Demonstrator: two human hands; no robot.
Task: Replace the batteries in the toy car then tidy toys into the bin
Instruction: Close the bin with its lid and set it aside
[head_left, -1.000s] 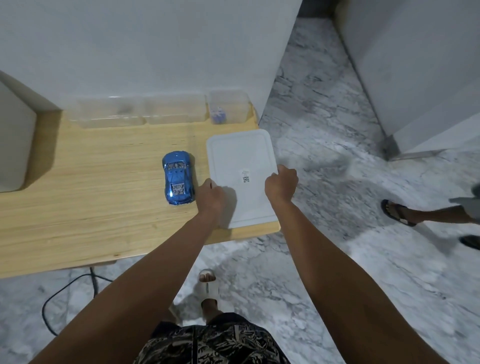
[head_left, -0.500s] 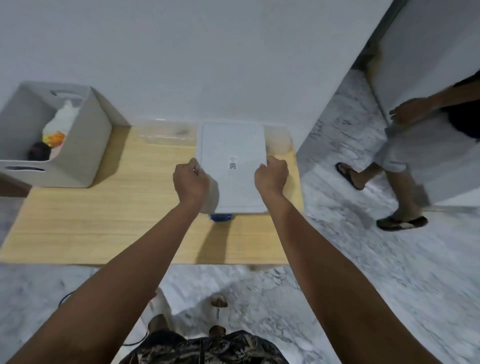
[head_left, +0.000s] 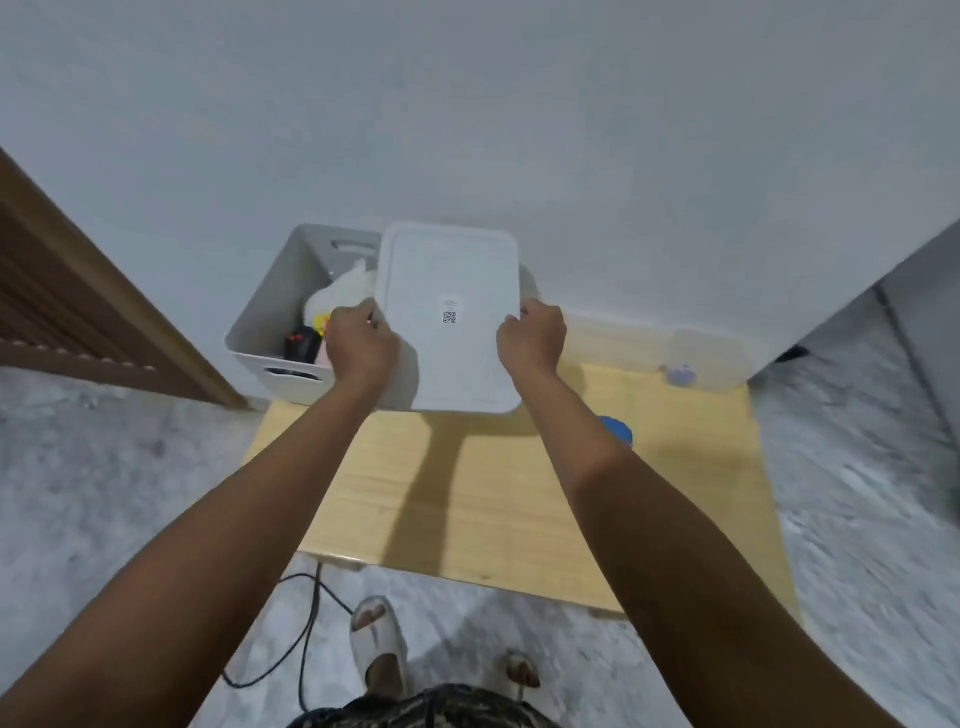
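Both-hand carry of white lid (head_left: 449, 317) | left hand (head_left: 363, 340) and right hand (head_left: 532, 338) fingers clamped on opposite lid edges, kept level | held over grey bin (head_left: 291, 306), likely for closing | blue toy car (head_left: 617, 431) on tabletop (head_left: 493, 499), not yet binned

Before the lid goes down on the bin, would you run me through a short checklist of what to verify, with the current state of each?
1. Both hands grip the lid: ok, left hand and right hand hold opposite edges.
2. Lid lined up over the bin: not ok, it covers only the bin's right part.
3. Toy car in the bin: not ok, a blue part shows on the table behind the right forearm.
4. Nothing sticks above the rim: cannot tell, the white toy sits high.
5. Batteries replaced: cannot tell.
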